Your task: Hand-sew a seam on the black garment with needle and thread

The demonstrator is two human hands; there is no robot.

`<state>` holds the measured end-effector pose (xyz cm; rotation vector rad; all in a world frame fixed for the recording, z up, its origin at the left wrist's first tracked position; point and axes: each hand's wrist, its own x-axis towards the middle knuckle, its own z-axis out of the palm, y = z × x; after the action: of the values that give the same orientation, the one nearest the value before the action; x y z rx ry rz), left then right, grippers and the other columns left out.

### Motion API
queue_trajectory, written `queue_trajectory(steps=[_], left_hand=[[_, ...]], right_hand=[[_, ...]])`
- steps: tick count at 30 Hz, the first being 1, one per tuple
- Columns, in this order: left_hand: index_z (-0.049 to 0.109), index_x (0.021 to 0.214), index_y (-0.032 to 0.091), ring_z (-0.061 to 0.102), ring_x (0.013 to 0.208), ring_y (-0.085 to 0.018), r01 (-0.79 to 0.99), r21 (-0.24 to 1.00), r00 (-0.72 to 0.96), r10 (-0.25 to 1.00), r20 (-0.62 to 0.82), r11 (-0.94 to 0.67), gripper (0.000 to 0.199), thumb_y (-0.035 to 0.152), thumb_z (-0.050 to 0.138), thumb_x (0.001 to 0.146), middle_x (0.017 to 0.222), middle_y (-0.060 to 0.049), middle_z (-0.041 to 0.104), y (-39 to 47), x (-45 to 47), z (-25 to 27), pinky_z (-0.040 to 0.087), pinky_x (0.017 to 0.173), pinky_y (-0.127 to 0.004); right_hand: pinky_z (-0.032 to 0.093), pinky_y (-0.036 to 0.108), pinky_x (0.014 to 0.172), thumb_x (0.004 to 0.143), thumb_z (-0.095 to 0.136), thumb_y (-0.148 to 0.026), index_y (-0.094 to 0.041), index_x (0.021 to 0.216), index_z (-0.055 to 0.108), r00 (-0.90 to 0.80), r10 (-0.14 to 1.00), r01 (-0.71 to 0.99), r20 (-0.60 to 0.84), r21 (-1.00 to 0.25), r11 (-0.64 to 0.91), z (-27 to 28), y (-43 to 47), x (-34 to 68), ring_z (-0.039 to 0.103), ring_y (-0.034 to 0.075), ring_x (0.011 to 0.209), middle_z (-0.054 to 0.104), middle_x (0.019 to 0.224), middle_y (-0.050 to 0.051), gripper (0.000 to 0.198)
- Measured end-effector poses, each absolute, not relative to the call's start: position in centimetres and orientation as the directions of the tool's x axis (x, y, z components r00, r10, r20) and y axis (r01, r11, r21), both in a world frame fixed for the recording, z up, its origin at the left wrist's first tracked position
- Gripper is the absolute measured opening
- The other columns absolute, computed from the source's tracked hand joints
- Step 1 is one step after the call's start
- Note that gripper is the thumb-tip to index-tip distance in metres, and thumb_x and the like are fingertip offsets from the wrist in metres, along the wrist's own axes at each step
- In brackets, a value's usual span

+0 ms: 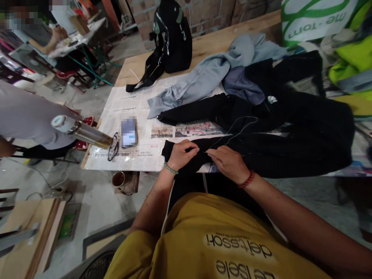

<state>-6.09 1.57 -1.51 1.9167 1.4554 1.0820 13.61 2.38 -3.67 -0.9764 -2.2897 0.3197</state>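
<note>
A black garment (290,151) lies across the table in front of me, one long leg or sleeve under my hands. My left hand (183,154), with a green bead bracelet at the wrist, rests over the garment's end, thumb and forefinger pinched; whatever is between them is too small to make out. Just to its right, my right hand (228,161), wearing a red bead bracelet, pinches a fine needle (205,152) that points left. From near the fingers a pale thread (246,124) runs up in a loose loop over the black cloth.
Newspaper (116,104) covers the table's left part, with a phone (129,131), glasses (114,147) and a tilted bottle (84,131). A grey garment (200,77) and black bag (174,38) lie behind. A cup (118,179) stands below the edge. People sit at left.
</note>
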Motion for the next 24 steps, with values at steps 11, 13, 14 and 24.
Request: queue_trajectory(steps=[11, 13, 14, 24], left_hand=[[0.067, 0.071, 0.016, 0.059, 0.067, -0.011, 0.534, 0.777, 0.125, 0.940, 0.316, -0.333, 0.008, 0.017, 0.062, 0.076, 0.070, -0.001, 0.064, 1.44, -5.92, -1.49, 0.048, 0.067, -0.023], [0.068, 0.073, 0.016, 0.059, 0.067, -0.010, 0.521, 0.780, 0.135, 0.936, 0.325, -0.346, 0.007, 0.017, 0.062, 0.076, 0.071, -0.002, 0.066, 1.41, -5.89, -1.61, 0.048, 0.067, -0.023], [0.068, 0.074, 0.016, 0.060, 0.067, -0.010, 0.513, 0.781, 0.141, 0.933, 0.332, -0.356, 0.007, 0.017, 0.062, 0.077, 0.072, -0.002, 0.066, 1.40, -5.88, -1.68, 0.048, 0.066, -0.023], [0.069, 0.076, 0.015, 0.060, 0.067, -0.010, 0.521, 0.754, 0.138, 0.911, 0.388, -0.400, 0.008, 0.017, 0.061, 0.078, 0.071, -0.003, 0.066, 1.43, -5.83, -1.86, 0.049, 0.066, -0.022]], right_hand=[[0.033, 0.025, 0.059, 0.091, 0.040, -0.025, -0.018, 0.083, 0.063, -0.518, 0.733, 0.674, 0.442, -0.317, 0.667, -3.57, 1.85, 13.15, 0.048, 0.013, 0.063, 0.055, 0.064, 0.004, 0.026], [0.031, 0.025, 0.059, 0.091, 0.040, -0.026, -0.018, 0.082, 0.064, -0.498, 0.746, 0.702, 0.441, -0.299, 0.646, -3.65, 1.73, 13.00, 0.047, 0.013, 0.062, 0.053, 0.063, 0.004, 0.026], [0.031, 0.025, 0.059, 0.091, 0.040, -0.026, -0.018, 0.082, 0.064, -0.492, 0.750, 0.711, 0.442, -0.293, 0.640, -3.66, 1.68, 12.95, 0.046, 0.013, 0.062, 0.052, 0.063, 0.004, 0.027], [0.027, 0.024, 0.060, 0.091, 0.039, -0.025, -0.017, 0.080, 0.064, -0.531, 0.727, 0.708, 0.434, -0.245, 0.663, -3.49, 1.71, 12.90, 0.043, 0.012, 0.061, 0.051, 0.060, 0.003, 0.028]])
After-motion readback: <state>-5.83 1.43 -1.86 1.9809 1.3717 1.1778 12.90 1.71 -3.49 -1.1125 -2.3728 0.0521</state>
